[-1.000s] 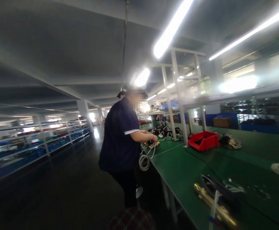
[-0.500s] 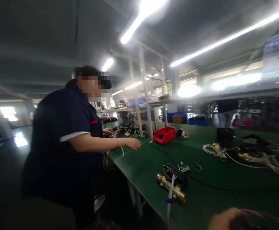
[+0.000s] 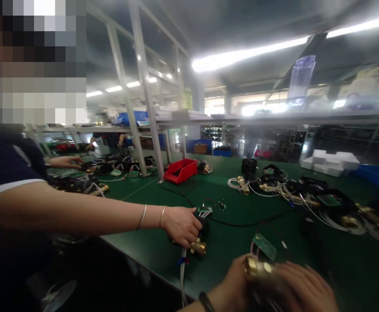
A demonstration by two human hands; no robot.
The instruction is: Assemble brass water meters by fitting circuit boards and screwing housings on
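Note:
At the bottom right, my left hand (image 3: 233,284) has its fingers wrapped round a brass fitting (image 3: 257,269), its wrist wearing a dark band. My right hand (image 3: 306,288), somewhat blurred, lies over the other side of the same fitting with its fingers pressed together. Just beyond them a green circuit board (image 3: 264,246) with thin wires stands above the green table. Left of my hands, a co-worker's hand (image 3: 183,225) with two bracelets grips another brass fitting (image 3: 198,247) and its black part, with white wires hanging over the table edge.
A red bin (image 3: 180,170) stands by the metal shelf post (image 3: 148,91). Brass fittings with coiled white cables (image 3: 282,190) line the table's right side. White foam blocks (image 3: 331,162) and a blue tray (image 3: 376,177) are behind. The co-worker's arm (image 3: 88,212) crosses from the left.
The view has swung right. The co-worker is closer and has reached onto the brass assembly that lay free on the table. Both my hands and the fitting they hold have come into view.

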